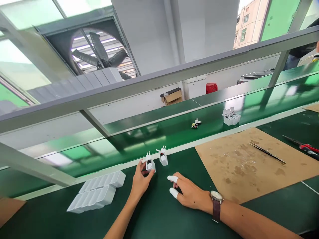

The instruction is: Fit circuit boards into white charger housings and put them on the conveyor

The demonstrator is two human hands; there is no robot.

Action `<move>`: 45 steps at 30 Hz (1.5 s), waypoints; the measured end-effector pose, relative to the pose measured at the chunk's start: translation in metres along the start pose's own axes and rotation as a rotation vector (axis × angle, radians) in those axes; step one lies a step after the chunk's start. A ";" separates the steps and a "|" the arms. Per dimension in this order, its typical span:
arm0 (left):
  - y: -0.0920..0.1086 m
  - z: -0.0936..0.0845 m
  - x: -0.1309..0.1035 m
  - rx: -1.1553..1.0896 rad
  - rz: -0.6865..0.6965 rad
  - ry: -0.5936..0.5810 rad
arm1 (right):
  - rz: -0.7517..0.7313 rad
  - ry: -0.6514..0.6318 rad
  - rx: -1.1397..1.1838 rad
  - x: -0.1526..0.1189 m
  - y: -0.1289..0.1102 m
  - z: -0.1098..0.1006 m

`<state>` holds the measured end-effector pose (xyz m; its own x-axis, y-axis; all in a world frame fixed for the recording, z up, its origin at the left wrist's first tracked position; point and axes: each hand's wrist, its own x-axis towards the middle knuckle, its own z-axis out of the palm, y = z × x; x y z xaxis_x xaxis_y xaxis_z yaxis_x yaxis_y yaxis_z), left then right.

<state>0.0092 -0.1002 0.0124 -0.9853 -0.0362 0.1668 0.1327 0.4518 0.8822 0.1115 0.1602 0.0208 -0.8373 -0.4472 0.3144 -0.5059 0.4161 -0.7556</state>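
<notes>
My left hand (140, 182) grips a white plug-in charger case (151, 167) between thumb and fingers. Two prongs point up from its raised end, and some inner parts show. A second white charger (163, 158), its pronged cap tilted, stands just to the right on the green bench. My right hand (190, 192) hovers over the bench near it, holding nothing. White finger cots cover its thumb and forefinger, which are held apart. Left of my left hand, several white empty-looking cases (106, 196) stand packed in two rows.
A stained brown cardboard sheet (231, 179) lies to the right, with tweezers (267, 152) on it and red-handled pliers (307, 147) beyond. Across the pale ledge, the green conveyor belt (174, 129) carries a small circuit board with a plug (195, 123) and several open white cases (231, 118).
</notes>
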 end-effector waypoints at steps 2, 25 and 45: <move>0.000 0.005 0.012 0.023 0.017 -0.013 | -0.005 0.002 -0.014 0.000 0.001 0.001; 0.001 -0.115 -0.011 1.172 0.420 0.387 | -0.083 -0.013 -0.091 -0.001 0.007 0.003; 0.034 0.007 -0.063 0.241 0.685 -0.325 | 0.172 0.140 -0.417 0.064 0.074 -0.099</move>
<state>0.0749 -0.0766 0.0289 -0.6796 0.5646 0.4684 0.7303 0.4608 0.5042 0.0001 0.2408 0.0418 -0.9218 -0.2443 0.3011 -0.3731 0.7700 -0.5175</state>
